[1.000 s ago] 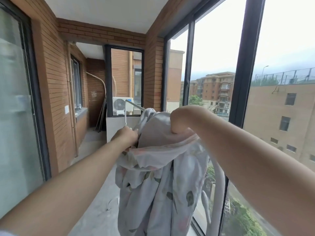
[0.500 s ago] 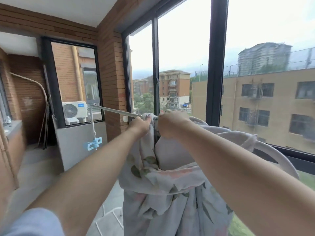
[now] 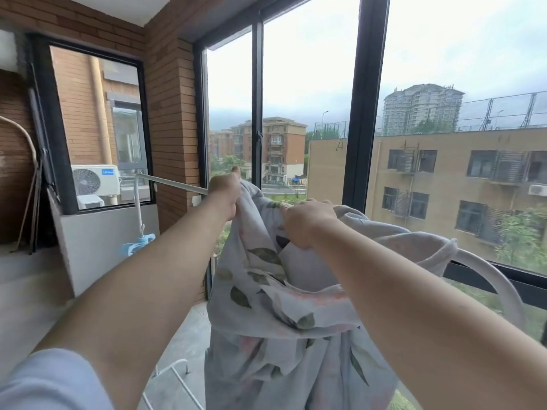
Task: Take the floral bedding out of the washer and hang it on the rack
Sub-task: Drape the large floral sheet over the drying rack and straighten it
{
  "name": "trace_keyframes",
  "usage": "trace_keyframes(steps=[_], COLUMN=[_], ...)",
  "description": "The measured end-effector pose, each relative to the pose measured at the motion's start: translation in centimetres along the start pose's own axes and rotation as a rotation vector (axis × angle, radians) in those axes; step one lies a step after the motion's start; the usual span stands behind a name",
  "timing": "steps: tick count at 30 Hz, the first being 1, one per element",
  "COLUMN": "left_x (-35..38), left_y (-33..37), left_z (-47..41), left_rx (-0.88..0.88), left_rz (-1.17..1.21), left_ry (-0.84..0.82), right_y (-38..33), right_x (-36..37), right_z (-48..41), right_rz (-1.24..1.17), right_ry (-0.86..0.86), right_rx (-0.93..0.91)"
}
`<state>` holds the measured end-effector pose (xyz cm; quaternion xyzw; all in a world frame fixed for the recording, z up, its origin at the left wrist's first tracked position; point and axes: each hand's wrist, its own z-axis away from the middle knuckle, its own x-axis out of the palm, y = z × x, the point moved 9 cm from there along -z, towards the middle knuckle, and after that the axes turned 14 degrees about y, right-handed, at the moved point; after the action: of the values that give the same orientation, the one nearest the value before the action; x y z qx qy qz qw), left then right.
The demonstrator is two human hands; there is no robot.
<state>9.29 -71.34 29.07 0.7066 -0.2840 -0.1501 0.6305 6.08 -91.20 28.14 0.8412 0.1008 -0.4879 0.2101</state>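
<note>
**Nearly hung: bedding over the rail, spreading left to do**

Clearly the first half of the job is behind this person. The washer is nowhere in view, and the floral bedding [image 3: 266,306] is out on a brick-walled balcony, draped in a thick bunch over the top rail of the white rack [image 3: 174,183] beside the window [image 3: 364,113]. Most of the cloth hangs down in heavy folds on the near side. A grey fold lies along the rail toward the rack's curved end [image 3: 497,279].

The left hand [image 3: 223,192] is at the rail where its bare length meets the cloth, fingers curled tight on the bedding's upper edge. The right hand [image 3: 305,221] sits just beside it, knuckles up, fingers closed into a gathered handful of the fabric. Both arms reach forward at about rail height.

What is left, by my reading, is the spreading. The bedding is bunched at one spot, while a long stretch of rail runs bare toward the blue clip hanger [image 3: 137,244], which dangles from it near the air conditioner unit [image 3: 94,180]. Pulling the top edge along that bare stretch, then evening the drop on both sides, would finish the hanging. How much cloth hangs on the far side of the rail cannot be told from here.
</note>
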Motion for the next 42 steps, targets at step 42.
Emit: trace_keyframes(steps=[42], left_x=[3.3], left_y=[1.4], left_z=[23.8], left_rx=[0.627], left_rz=[-0.779], left_ry=[-0.529], right_y=[9.9], right_x=[-6.5], right_z=[8.6], right_rz=[-0.211], right_ry=[0.342], right_rx=[0.065])
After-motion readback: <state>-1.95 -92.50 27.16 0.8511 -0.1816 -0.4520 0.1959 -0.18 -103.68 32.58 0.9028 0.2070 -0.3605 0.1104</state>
